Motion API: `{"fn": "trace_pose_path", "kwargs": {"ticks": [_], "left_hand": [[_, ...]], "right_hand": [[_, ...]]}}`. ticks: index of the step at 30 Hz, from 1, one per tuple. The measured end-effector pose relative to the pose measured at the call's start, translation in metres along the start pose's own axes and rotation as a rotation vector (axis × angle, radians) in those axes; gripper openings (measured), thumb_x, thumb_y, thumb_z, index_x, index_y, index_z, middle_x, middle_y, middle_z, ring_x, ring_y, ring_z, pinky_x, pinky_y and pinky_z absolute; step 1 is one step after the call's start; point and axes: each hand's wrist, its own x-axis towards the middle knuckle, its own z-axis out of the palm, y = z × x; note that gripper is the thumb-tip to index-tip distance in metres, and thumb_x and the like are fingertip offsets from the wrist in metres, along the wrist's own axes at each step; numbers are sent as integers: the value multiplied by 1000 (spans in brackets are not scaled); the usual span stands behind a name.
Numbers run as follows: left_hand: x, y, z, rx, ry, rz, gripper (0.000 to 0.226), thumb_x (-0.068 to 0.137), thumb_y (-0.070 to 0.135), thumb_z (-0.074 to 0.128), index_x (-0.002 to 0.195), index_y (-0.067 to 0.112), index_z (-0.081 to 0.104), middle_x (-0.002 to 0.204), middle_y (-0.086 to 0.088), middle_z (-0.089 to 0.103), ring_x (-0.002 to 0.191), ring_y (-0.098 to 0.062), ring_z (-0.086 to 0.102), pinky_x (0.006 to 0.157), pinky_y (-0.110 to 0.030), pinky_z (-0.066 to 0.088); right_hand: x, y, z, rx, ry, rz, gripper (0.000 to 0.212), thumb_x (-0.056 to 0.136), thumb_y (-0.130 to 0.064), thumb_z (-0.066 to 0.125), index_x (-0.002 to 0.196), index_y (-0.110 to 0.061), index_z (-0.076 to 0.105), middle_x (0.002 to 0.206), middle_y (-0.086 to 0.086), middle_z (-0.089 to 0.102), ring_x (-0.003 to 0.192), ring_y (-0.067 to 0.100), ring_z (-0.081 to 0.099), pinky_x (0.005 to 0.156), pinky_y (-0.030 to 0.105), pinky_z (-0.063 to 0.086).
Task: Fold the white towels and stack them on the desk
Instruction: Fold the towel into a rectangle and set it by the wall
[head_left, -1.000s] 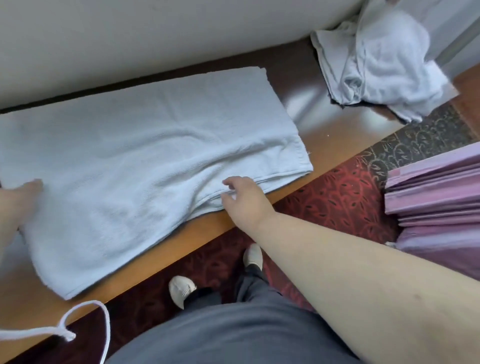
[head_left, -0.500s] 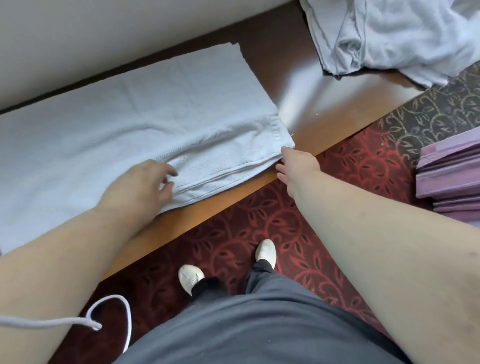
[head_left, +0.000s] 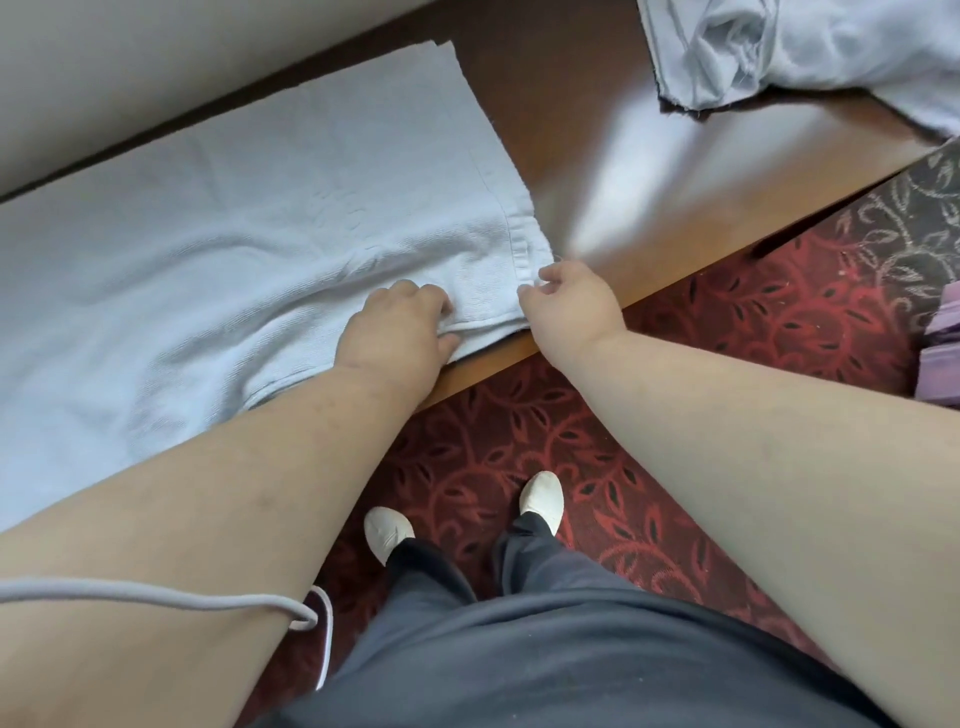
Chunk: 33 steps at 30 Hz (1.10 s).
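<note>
White terry cloth is covering most of the wooden desk (head_left: 649, 171): a half-folded towel (head_left: 249, 218) is lying flat in layers, its far edge running along the pale wall (head_left: 156, 57) and its near edge sitting close to the desk's front edge. At the towel's near right corner, the right hand (head_left: 569, 301) is pinching the hemmed edge between thumb and fingertips. Just beside it, further in along the same near edge, the left hand (head_left: 397, 332) is gripping the layered cloth, fingers curled into the fold and thumb tucked beneath the edge. Both forearms are reaching across the desk's front edge. A crumpled heap of white towels (head_left: 810, 47) is sitting at the desk's far right end, well apart from the flat towel, with bare glossy wood between them. Below the desk, red patterned carpet (head_left: 701, 322) is showing around two white shoes (head_left: 543, 499), and a grey cord (head_left: 156, 597) is lying across the left forearm.
</note>
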Motion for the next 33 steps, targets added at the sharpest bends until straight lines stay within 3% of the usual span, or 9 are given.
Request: {"fn": "trace_pose_path", "kwargs": {"ticks": [3, 7, 11, 14, 18, 22, 25, 29, 33], "left_hand": [[3, 9, 3, 160, 39, 49, 30, 94, 34, 53, 123, 25, 54, 117, -2, 54, 107, -28, 51, 82, -41, 47], [4, 16, -2, 161, 60, 21, 30, 94, 13, 47, 123, 18, 54, 115, -6, 55, 104, -31, 55, 78, -41, 45], [-3, 31, -11, 51, 192, 91, 27, 95, 13, 48, 121, 11, 54, 113, -11, 55, 101, -34, 55, 80, -43, 46], [-12, 43, -15, -21, 277, 137, 23, 93, 11, 54, 115, 5, 58, 106, -15, 57, 95, -38, 56, 73, -48, 50], [-19, 44, -11, -19, 240, 118, 21, 97, 15, 51, 117, 9, 55, 108, -11, 53, 99, -33, 53, 76, -48, 50], [-22, 44, -2, -30, 170, 128, 28, 100, 24, 43, 124, 13, 53, 113, -8, 52, 104, -31, 50, 84, -47, 48], [-24, 46, -1, -87, 281, 139, 24, 96, 19, 52, 116, 10, 60, 106, -11, 57, 96, -34, 54, 76, -49, 50], [-22, 45, -1, -132, 341, 173, 16, 93, 16, 60, 108, 10, 63, 98, -10, 58, 89, -33, 54, 71, -47, 50], [-17, 44, 9, -81, 180, 175, 22, 97, 20, 52, 117, 20, 59, 110, -4, 56, 99, -29, 51, 83, -43, 47]], "right_hand": [[3, -5, -5, -88, -68, -7, 53, 91, -39, 60, 137, -16, 51, 127, 2, 63, 112, 22, 61, 95, 33, 49], [9, -16, -12, -218, -180, 40, 39, 87, -42, 63, 104, -6, 67, 99, 13, 69, 99, 32, 66, 86, 39, 52], [8, -34, -23, 191, -313, 273, 49, 81, -63, 68, 97, -17, 62, 98, 1, 67, 86, 20, 69, 76, 35, 57], [9, -43, -25, 466, -338, 274, 25, 88, -35, 73, 103, -18, 63, 93, 2, 71, 62, 13, 72, 55, 26, 55], [13, -41, -26, 321, -122, 79, 17, 83, -28, 64, 98, -23, 59, 95, 3, 68, 82, 25, 67, 73, 37, 58], [6, -26, -19, 386, -318, 341, 37, 87, -36, 70, 118, -17, 60, 105, 5, 69, 87, 22, 70, 75, 37, 57], [10, -20, -18, 569, -419, 465, 23, 90, -41, 69, 104, -22, 65, 90, -5, 70, 79, 14, 67, 71, 32, 49], [22, -15, -24, 862, -334, 255, 16, 90, -18, 66, 106, -19, 65, 100, 2, 75, 88, 18, 70, 73, 33, 55], [20, -1, -25, 443, -189, 137, 22, 85, -24, 65, 107, -20, 60, 106, 5, 70, 86, 21, 70, 60, 28, 57]]}}
